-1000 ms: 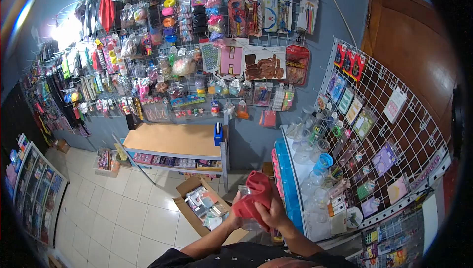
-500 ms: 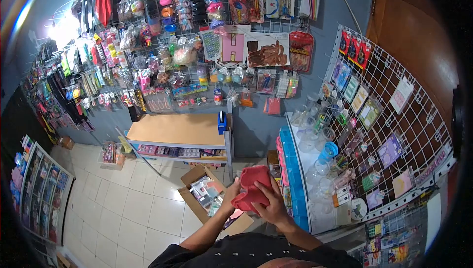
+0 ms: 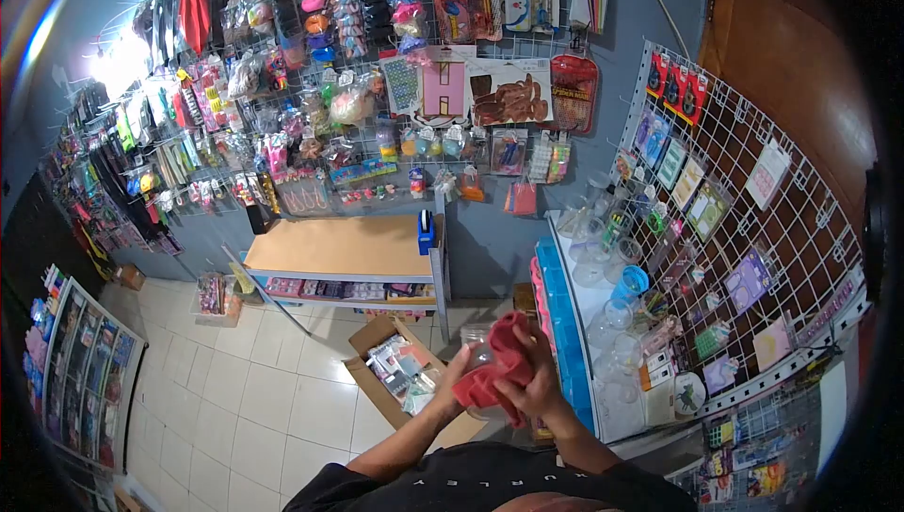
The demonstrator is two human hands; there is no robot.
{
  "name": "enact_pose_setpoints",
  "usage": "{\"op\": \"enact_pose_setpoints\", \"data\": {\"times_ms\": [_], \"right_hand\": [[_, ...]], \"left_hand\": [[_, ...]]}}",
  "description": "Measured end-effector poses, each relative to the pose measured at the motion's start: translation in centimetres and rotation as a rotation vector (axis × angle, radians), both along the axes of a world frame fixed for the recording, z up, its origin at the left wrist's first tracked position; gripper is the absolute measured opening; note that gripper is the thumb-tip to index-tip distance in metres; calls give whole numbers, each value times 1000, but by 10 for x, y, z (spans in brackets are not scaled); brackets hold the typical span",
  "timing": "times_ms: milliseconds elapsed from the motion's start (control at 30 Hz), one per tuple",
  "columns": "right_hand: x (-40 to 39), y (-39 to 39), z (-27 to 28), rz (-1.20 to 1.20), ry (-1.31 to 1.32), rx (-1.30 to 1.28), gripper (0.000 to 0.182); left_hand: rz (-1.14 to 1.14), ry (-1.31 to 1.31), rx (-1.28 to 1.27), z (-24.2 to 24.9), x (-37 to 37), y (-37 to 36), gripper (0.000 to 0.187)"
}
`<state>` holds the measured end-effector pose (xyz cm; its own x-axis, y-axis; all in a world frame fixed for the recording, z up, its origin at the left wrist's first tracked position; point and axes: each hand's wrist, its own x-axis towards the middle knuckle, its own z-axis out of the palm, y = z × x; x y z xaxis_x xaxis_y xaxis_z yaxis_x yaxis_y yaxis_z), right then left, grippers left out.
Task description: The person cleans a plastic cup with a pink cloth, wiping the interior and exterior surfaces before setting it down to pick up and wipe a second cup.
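Note:
A clear plastic jar (image 3: 476, 336) is held in front of my body, its ridged neck pointing away from me. My left hand (image 3: 456, 373) is closed around the jar's left side. In my right hand (image 3: 537, 387) a red cloth (image 3: 504, 369) is bunched and pressed against the jar's right side and front. The cloth hides much of the jar, and some fingers are covered too. Beyond my left forearm, an open cardboard box (image 3: 369, 331) with packaged goods sits on the floor.
At right, a white shelf top (image 3: 607, 408) bears several clear jars and a blue cup (image 3: 631, 278). A wire grid (image 3: 800, 239) with hanging goods rises behind it. Ahead stands a wooden-topped table (image 3: 344, 246) with a blue tape dispenser (image 3: 426, 232).
The red cloth has shifted and bunched toward the right, exposing the jar's neck and left side. Both hands stay close together around the jar.

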<state>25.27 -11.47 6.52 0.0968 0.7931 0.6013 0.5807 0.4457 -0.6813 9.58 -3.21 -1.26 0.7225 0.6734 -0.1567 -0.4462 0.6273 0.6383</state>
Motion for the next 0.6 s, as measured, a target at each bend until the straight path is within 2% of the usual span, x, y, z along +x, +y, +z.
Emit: {"op": "enact_pose_setpoints", "data": {"times_ms": [67,167,200,300,333,433,533,600], "right_hand": [[6,5,5,2,23,-45,79],[2,9,2,68,-73,-5,76],[-2,6,2,80,8,-26,69],[-17,-6,3,58,-228,8,58],[-24,-13,3,50,-258,-11,56],[-19,-18,-15,126,-223,-30,57],[0,-13,-15,101,-44,-68,53],[3,-9,-1,39,29,-72,50]], "left_hand": [[-2,63,-68,-2,9,-12,64],[1,-26,-83,11,7,-14,68],[51,-29,-17,16,10,-13,72],[35,-212,-103,19,5,16,72],[55,-180,-45,35,-1,16,74],[89,-32,37,35,-5,22,77],[87,91,-20,32,-7,15,77],[36,34,-68,20,-3,5,76]]}}
